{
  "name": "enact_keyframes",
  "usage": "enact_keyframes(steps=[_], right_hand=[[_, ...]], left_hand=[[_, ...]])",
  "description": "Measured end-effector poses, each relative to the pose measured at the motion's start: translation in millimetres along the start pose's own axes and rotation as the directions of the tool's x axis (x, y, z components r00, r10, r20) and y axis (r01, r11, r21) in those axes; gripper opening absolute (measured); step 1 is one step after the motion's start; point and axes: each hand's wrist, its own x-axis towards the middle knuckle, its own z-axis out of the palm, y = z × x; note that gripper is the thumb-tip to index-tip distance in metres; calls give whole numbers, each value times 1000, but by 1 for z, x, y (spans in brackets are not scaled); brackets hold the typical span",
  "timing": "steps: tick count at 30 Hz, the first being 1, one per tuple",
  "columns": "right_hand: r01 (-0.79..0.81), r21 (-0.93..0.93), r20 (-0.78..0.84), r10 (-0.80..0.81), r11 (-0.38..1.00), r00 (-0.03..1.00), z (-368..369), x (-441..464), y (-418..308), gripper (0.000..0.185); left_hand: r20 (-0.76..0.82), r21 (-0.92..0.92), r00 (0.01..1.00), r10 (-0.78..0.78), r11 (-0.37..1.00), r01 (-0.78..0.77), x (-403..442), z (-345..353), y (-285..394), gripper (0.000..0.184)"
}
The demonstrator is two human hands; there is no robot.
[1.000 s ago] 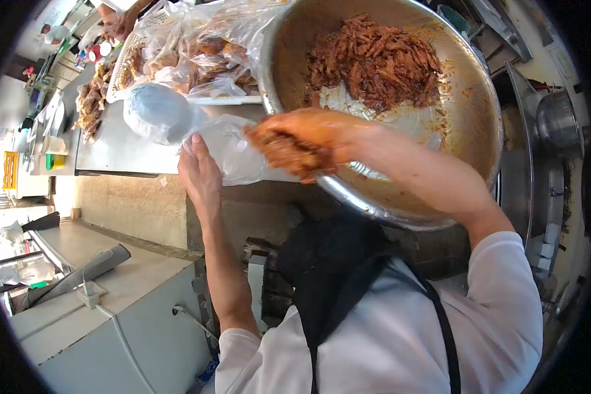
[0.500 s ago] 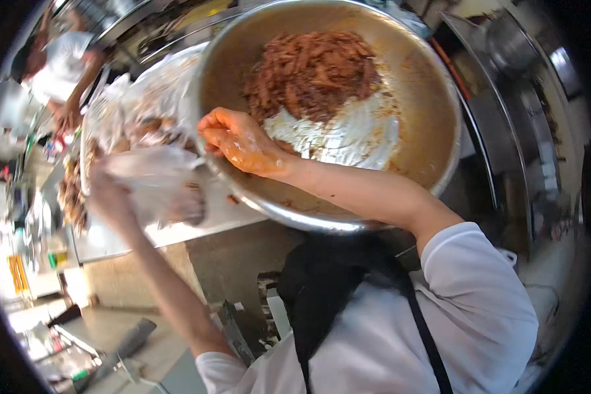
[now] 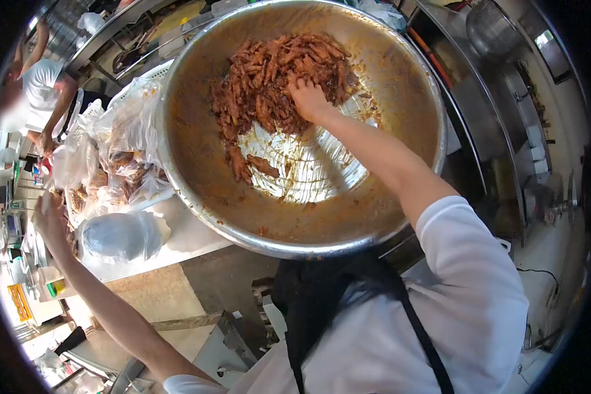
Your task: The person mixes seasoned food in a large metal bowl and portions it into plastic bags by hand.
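A pile of reddish-brown, sauce-coated chicken feet [image 3: 262, 85] lies against the far side of a large metal bowl [image 3: 243, 217]. My right hand [image 3: 310, 98] is at the pile's right edge, its fingers curled into the chicken feet and partly hidden by them. A few loose pieces lie nearer me on the bowl's bare, sauce-streaked bottom. At the far left, my left hand [image 3: 47, 217] is outside the bowl with its fingers stretched out, beside the tray of bags. A rounded clear plastic bag [image 3: 121, 236] with pale contents sits on the table between that hand and the bowl.
Several clear plastic bags [image 3: 121, 148] of brownish food fill a white tray [image 3: 79, 213] left of the bowl. The metal table's edge [image 3: 197, 253] runs below them. Another person [image 3: 43, 98] in a white shirt stands at the upper left. Metal shelving [image 3: 473, 98] is on the right.
My right hand has gone from the bowl's left rim into the chicken feet. My left hand has moved further left, away from the plastic bag, which now rests on the table. The view has shifted.
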Motion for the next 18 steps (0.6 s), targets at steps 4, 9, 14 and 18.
enact_keyframes(steps=[4, 9, 14, 18], right_hand=[[-324, 301, 312, 229, 897, 922, -34, 15, -4, 40], [-558, 535, 565, 222, 634, 794, -31, 30, -50, 51], [-287, 237, 219, 236, 928, 947, 37, 23, -102, 24], [-397, 581, 255, 305, 711, 918, 36, 23, -78, 32]], left_hand=[[27, 187, 996, 84, 979, -88, -90, -1, -2, 49], [139, 578, 838, 528, 643, -502, -155, 32, -2, 39], [-141, 499, 898, 416, 813, -299, -127, 7, -14, 33], [-547, 234, 791, 275, 957, -172, -134, -72, 23, 35]])
